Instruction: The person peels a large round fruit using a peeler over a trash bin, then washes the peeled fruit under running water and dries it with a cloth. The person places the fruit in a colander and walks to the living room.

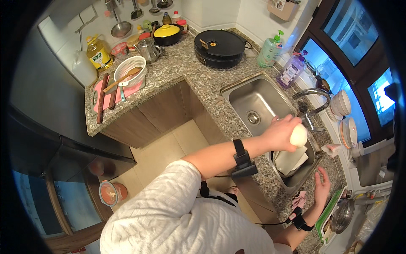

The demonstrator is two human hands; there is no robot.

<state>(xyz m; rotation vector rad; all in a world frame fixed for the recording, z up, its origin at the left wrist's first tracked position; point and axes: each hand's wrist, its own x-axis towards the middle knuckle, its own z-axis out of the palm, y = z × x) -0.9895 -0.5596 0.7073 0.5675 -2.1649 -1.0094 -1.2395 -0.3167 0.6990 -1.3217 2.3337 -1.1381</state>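
Note:
My left hand [283,131], a black strap around its wrist, grips a smooth, pale, rounded thing [298,135]; its kind cannot be told. It is held over the divide between the steel sink basin with the drain [238,92] and a smaller basin [290,187]. In the smaller basin lie whitish flat pieces [287,160], partly hidden by the hand, over something dark. My right hand [322,187] is apart from it, fingers spread and holding nothing, above the granite counter beside the smaller basin. A crumpled pink cloth [298,200] lies near the right wrist. The chrome faucet [312,92] stands behind the sink.
Purple [289,71] and green [269,52] pump bottles stand by the sink, near a round black electric pan [220,47]. Stacked bowls [341,103] line the windowsill. A white colander [139,65] with a wooden spatula sits far left. A green-rimmed tray [330,212] is at right.

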